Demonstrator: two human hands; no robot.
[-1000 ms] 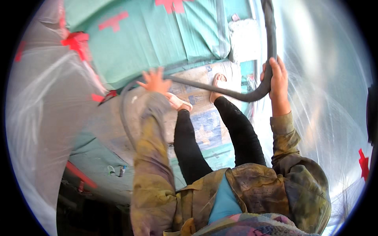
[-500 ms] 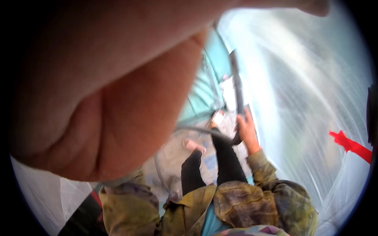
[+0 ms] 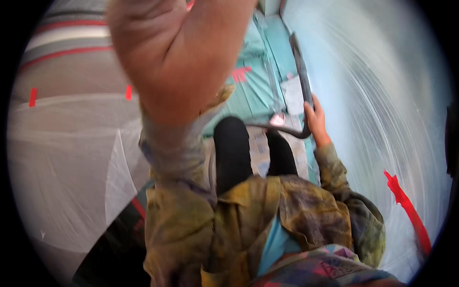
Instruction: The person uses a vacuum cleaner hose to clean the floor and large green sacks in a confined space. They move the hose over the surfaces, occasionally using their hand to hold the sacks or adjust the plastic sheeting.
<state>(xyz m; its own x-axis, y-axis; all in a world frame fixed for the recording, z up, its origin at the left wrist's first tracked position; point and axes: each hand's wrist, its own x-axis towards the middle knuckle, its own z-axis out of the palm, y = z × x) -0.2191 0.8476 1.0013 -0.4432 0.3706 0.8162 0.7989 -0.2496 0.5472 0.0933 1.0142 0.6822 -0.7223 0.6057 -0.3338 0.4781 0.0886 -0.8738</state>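
Looming closest to the camera, the left hand (image 3: 177,52) is raised and blurred; its grip cannot be told. Beyond it, the right hand (image 3: 315,122) grasps a dark curved rubber hose (image 3: 300,67), which runs on over the teal floor covering (image 3: 253,91).

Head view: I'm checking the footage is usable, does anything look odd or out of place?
Yes. The left hand is raised close to the camera, blurred, hiding much of the scene. The right hand grips a dark hose that bends sharply below it.

Single head-worn fisheye view; faces steeply down the person's own torso and legs to the floor (image 3: 267,95); raised left hand (image 3: 177,52) very near lens.
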